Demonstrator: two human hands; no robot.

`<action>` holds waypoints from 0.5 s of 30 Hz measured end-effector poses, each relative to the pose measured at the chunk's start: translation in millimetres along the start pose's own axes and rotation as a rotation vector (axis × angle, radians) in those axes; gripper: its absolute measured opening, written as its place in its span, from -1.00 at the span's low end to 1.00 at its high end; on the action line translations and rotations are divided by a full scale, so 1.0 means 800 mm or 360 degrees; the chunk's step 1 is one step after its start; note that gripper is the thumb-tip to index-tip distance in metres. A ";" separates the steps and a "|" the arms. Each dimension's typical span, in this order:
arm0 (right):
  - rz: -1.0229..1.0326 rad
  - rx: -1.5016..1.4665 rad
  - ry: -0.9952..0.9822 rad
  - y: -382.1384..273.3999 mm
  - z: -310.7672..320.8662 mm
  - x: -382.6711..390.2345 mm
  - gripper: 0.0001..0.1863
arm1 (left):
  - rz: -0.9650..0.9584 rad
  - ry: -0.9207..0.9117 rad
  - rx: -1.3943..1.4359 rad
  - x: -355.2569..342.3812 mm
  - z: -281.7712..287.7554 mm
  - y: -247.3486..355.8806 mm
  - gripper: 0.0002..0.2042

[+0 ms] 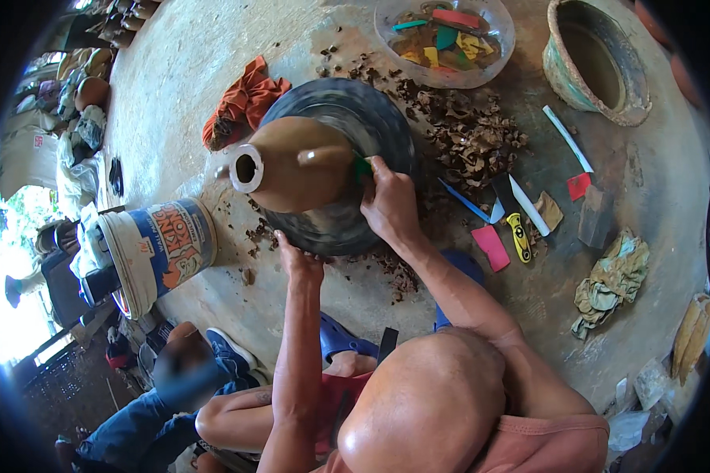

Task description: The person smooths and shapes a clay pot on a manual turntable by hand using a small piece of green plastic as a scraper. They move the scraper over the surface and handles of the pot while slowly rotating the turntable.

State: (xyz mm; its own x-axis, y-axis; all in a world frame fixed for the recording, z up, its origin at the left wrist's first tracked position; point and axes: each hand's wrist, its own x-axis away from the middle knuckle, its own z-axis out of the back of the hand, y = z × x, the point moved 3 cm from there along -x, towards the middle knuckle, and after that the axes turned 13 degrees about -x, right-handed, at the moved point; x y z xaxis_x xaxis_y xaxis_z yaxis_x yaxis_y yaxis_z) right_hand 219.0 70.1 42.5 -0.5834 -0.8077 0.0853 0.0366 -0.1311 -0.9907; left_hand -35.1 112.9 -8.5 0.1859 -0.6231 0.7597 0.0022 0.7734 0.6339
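A brown clay pot (301, 162) with a narrow round-mouthed neck and small side knobs sits on a dark potter's wheel (386, 118). The wheel's surface looks streaked, as if turning. In my right hand (390, 201), a small green scraper (361, 166) is pinched against the pot's right side; the fingers cover part of it. My left hand (298, 256) is at the wheel's near rim, thumb stretched out and apart, holding nothing that shows. Its other fingers are partly hidden by the rim.
Clay shavings (473, 134) lie right of the wheel. Beyond stand a clear bowl (383, 39) of coloured pieces and a water basin (564, 79). A yellow cutter (519, 236), crumpled cloth (611, 280), orange rag (248, 94) and white bucket (138, 276) surround the wheel. Another person's jeans (126, 426) show lower left.
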 end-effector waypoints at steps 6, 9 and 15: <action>0.0046 -0.0014 -0.0079 -0.008 -0.003 0.024 -0.83 | -0.0240 -0.0069 0.0151 -0.052 0.007 0.019 -0.34; -0.0197 0.0079 -0.0276 -0.004 0.020 0.033 -0.83 | -0.0222 -0.0037 0.0098 -0.061 0.009 0.029 -0.36; 0.0208 0.0174 0.0282 -0.013 0.092 -0.051 -0.85 | -0.0140 -0.0230 0.0115 -0.088 0.003 0.055 -0.46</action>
State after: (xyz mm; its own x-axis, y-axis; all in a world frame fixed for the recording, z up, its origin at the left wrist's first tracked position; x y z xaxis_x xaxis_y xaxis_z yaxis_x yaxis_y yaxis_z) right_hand 302.2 62.6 57.4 -0.7007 -0.7098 -0.0724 0.2033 -0.1013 -0.9739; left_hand -50.3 190.4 -34.2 0.0451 -0.7024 0.7104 -0.0595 0.7080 0.7037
